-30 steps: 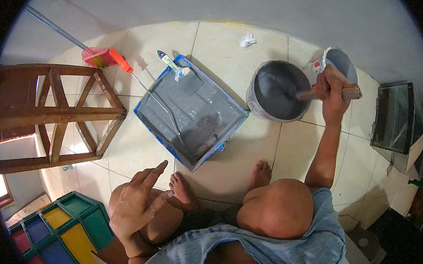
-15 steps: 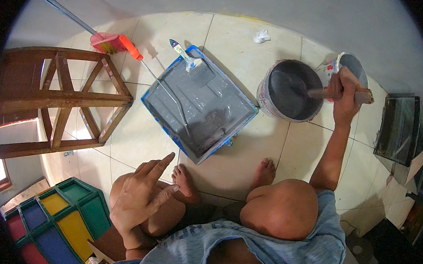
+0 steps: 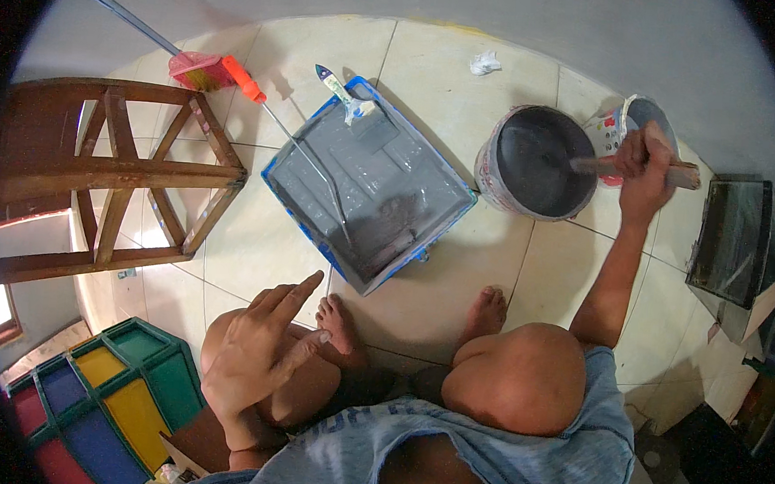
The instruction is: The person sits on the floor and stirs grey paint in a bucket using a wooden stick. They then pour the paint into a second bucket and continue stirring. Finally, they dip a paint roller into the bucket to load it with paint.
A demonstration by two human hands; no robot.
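Observation:
My right hand (image 3: pixel 645 173) is closed around a flat wooden stick (image 3: pixel 686 176). The stick's lower end dips toward the dark grey paint in a round bucket (image 3: pixel 489 182) and is smeared by motion. Above my left knee hovers my left hand (image 3: pixel 261 350), fingers stretched out, holding nothing. A blue paint tray (image 3: pixel 363 280), coated in grey paint, lies on the floor in front of my feet. Across it rests a roller frame (image 3: pixel 246 81) with an orange handle, and a paintbrush (image 3: pixel 343 96) sits on its far corner.
A second, smaller bucket (image 3: pixel 654 116) stands behind my right hand. A wooden chair (image 3: pixel 112 176) lies at the left, near a red broom (image 3: pixel 201 71). Crumpled white paper (image 3: pixel 484 63) is by the wall. A dark glass-fronted box (image 3: pixel 732 241) stands at the right, a colourful panel (image 3: pixel 116 398) lower left.
The stick in my right hand has shifted slightly in the bucket, and the hand has turned a little. My left hand stays almost where it was. The whole view has shifted slightly.

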